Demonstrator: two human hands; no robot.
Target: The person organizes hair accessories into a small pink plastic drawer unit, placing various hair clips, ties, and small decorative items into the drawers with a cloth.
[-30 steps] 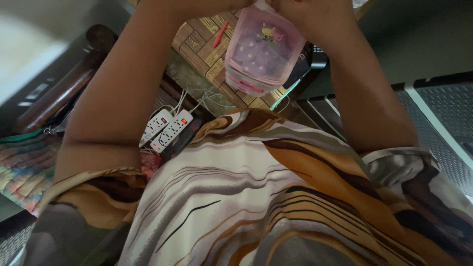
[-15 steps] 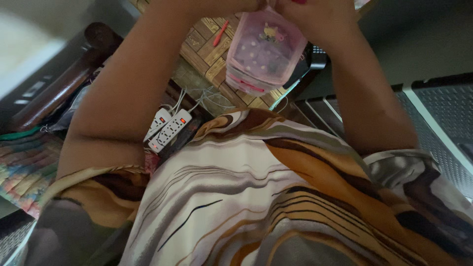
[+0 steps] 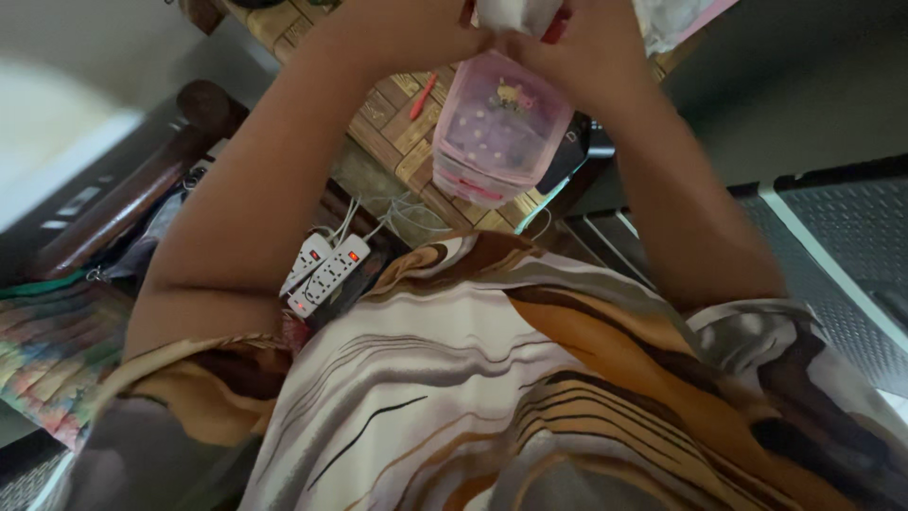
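A clear pink plastic pouch (image 3: 499, 128) with purple dotted contents and a small cartoon print hangs near the top middle, above a patterned wooden table (image 3: 395, 112). My left hand (image 3: 416, 33) and my right hand (image 3: 591, 47) meet at its upper edge and both grip it, together with something white at the very top. The fingers are partly cut off by the frame edge. My forearms slope down to either side over my brown, white and grey patterned shirt (image 3: 492, 378).
Two white power strips (image 3: 322, 270) with lit red switches and tangled cables lie below the table. A red pen (image 3: 423, 95) rests on the table. A dark wooden rail (image 3: 132, 180) runs at left, colourful cloth (image 3: 47, 350) lower left, a grey ribbed surface (image 3: 842, 265) at right.
The view has tipped slightly, so my hands and the pouch sit lower in the frame and more of them shows. The grip on the pouch is unchanged.
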